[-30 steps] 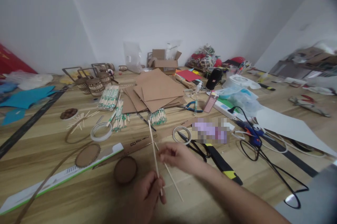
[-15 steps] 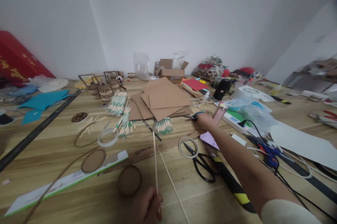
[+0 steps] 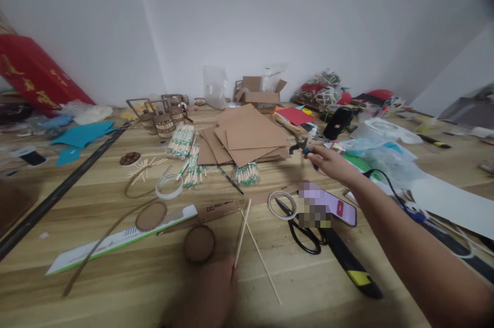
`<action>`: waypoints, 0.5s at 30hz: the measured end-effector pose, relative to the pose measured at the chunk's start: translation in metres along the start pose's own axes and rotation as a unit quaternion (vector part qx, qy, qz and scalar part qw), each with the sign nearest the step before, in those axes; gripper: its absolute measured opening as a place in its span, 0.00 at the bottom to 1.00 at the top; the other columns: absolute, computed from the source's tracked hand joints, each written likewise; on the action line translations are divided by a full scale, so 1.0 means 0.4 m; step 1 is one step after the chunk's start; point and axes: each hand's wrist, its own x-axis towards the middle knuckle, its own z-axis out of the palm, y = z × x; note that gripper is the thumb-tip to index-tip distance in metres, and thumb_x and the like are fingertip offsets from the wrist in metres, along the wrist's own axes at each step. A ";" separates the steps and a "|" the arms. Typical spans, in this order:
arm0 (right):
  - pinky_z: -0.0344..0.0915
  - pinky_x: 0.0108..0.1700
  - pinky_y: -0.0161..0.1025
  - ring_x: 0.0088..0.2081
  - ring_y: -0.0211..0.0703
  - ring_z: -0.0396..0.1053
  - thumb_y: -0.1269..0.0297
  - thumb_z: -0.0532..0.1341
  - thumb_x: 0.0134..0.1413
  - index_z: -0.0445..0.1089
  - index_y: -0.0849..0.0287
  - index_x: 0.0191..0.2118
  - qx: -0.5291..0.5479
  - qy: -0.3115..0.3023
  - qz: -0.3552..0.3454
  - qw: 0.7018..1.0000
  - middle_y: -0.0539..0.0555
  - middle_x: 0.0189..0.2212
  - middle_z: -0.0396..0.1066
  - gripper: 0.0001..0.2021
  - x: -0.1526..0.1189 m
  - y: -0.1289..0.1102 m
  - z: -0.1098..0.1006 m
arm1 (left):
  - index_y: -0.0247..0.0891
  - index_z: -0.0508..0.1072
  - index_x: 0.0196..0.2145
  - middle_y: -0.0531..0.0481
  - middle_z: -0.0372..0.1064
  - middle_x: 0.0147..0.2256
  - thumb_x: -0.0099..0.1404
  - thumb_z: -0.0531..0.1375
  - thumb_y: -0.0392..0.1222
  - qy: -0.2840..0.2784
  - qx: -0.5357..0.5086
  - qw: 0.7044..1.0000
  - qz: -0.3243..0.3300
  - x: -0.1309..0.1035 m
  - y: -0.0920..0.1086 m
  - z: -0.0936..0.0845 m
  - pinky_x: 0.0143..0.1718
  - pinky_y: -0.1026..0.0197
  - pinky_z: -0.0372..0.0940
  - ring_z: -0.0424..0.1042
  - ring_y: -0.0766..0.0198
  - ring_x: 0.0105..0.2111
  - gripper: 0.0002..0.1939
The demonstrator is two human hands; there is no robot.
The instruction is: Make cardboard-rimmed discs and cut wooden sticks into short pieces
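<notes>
Left hand [image 3: 216,284] pinches a thin wooden stick [image 3: 242,235] low down, probably to leave its length free, while the right hand [image 3: 330,162] grips blue-handled pliers [image 3: 306,150] near the cardboard sheets [image 3: 254,135].

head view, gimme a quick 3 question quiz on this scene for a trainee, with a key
1. True or false: the left hand is empty.
2. Which hand reaches farther out over the table, left or right?
3. Fill in the blank: the blades of the black-handled ____ lie across the pale ring.

Key:
1. False; it holds a thin stick.
2. The right hand.
3. Scissors.
</notes>
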 end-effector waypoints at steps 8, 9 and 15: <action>0.70 0.52 0.53 0.51 0.55 0.73 0.40 0.65 0.49 0.74 0.49 0.33 0.472 0.054 0.071 0.877 0.53 0.42 0.78 0.17 -0.165 -0.157 0.070 | 0.35 0.61 0.65 0.33 0.79 0.44 0.70 0.51 0.36 0.026 0.046 0.997 -0.054 -0.020 0.048 -0.027 0.38 0.54 0.70 0.79 0.47 0.44 0.26; 0.69 0.54 0.55 0.53 0.57 0.72 0.42 0.67 0.47 0.75 0.49 0.32 0.541 0.037 0.097 0.835 0.53 0.44 0.78 0.16 -0.187 -0.171 0.089 | 0.36 0.62 0.65 0.34 0.80 0.43 0.70 0.53 0.38 0.042 0.046 0.997 -0.043 -0.021 0.039 -0.029 0.36 0.54 0.70 0.80 0.46 0.42 0.27; 0.55 0.64 0.66 0.52 0.61 0.73 0.45 0.72 0.43 0.74 0.54 0.27 0.704 -0.059 0.233 0.668 0.55 0.33 0.78 0.18 -0.297 -0.226 0.195 | 0.41 0.75 0.51 0.42 0.79 0.45 0.73 0.51 0.46 0.219 0.067 0.972 -0.059 0.011 -0.114 -0.161 0.45 0.58 0.68 0.77 0.53 0.46 0.17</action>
